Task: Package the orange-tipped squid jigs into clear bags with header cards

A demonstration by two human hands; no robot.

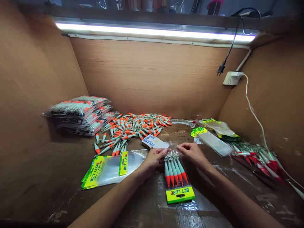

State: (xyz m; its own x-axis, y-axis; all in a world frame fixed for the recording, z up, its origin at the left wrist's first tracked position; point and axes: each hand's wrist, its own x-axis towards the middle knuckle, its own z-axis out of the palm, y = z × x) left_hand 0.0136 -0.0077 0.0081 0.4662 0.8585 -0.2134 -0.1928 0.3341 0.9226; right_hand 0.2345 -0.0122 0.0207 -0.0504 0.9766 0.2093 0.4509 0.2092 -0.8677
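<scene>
Between my hands lies a clear plastic bag (180, 198) with a yellow and green BCT LURE header, turned with the header toward me. Several pale fishing lures (174, 172) with orange tips and wire ends lie side by side inside it. My left hand (156, 158) pinches the left corner of the bag's far end, fingers closed. At the right corner of that end, my right hand (192, 152) pinches the plastic between thumb and fingers. Just beyond the bag sits a white card block (152, 141) with blue handwriting.
A pile of loose lures (135, 126) lies at the back, beside stacked filled packs (80, 114). Flat header bags (102, 171) lie at left, more bags (213, 141) at right. Red-tipped lures (261, 158) and a white cable (251, 107) are by the right wall.
</scene>
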